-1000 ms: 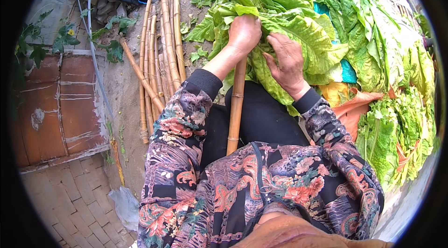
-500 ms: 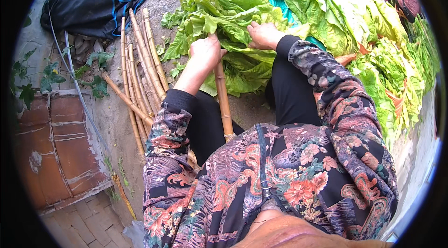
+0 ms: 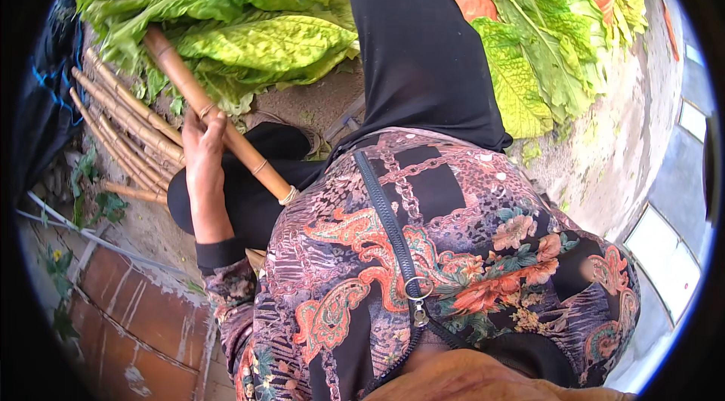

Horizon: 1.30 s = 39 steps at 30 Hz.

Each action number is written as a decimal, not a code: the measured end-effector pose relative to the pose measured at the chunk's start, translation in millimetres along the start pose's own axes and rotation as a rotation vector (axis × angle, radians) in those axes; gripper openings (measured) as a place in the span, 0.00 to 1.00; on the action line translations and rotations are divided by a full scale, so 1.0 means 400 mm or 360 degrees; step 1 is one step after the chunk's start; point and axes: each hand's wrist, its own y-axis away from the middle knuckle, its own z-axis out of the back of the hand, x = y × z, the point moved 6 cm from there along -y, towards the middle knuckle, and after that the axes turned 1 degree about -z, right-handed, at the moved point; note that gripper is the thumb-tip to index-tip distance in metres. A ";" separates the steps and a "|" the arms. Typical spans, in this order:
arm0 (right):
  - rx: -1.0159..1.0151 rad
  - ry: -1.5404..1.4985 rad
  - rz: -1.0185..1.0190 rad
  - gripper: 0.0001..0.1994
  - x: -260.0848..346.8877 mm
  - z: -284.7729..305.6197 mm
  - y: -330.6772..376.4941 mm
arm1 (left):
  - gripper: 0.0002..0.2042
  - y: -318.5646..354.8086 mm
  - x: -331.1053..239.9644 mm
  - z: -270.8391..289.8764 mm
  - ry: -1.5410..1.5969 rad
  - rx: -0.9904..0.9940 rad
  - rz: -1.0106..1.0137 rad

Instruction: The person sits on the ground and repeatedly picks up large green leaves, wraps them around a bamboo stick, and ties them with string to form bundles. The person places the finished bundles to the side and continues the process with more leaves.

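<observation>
My left hand (image 3: 205, 155) is closed around a bamboo pole (image 3: 240, 150) near its middle, fingers and thumb wrapping it. The pole runs slantwise: its near end, bound with pale string, meets my patterned jacket, and its far end goes under a heap of broad green leaves (image 3: 257, 42). Those leaves are large, wrinkled and yellow-green, and they hide the rest of the pole. My right hand is out of the picture.
Several more bamboo poles (image 3: 140, 125) lie on the ground to the left. Beyond them is a dark cloth with blue edging (image 3: 49, 91). A second leaf pile (image 3: 529, 46) lies at the right, past my knee. A rusty brown panel (image 3: 136, 318) is at the lower left.
My view has swung to the right and closer. My left hand has slid toward the pole's near end, below the leaves. My right hand has left the leaves and gone out of sight.
</observation>
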 end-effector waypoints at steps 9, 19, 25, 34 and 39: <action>0.0128 -0.0306 -0.0188 0.24 0.015 -0.199 0.102 | 0.19 0.274 -0.103 0.120 0.0047 -0.0033 -0.0021; 0.0095 -0.0195 -0.0068 0.23 0.115 -0.150 0.048 | 0.22 0.325 -0.136 0.175 0.0200 -0.0069 -0.0042; 0.0158 -0.0023 0.0047 0.23 0.077 -0.061 -0.038 | 0.16 0.175 -0.091 0.198 0.0280 -0.0238 -0.0067; -0.0097 -0.1139 0.0417 0.22 0.344 0.329 -0.057 | 0.08 -0.240 -0.157 0.187 0.0418 -0.0221 -0.0572; 0.0195 -0.1734 0.1966 0.13 0.952 0.536 0.357 | 0.06 -0.327 -0.191 0.064 0.0693 -0.0316 -0.0577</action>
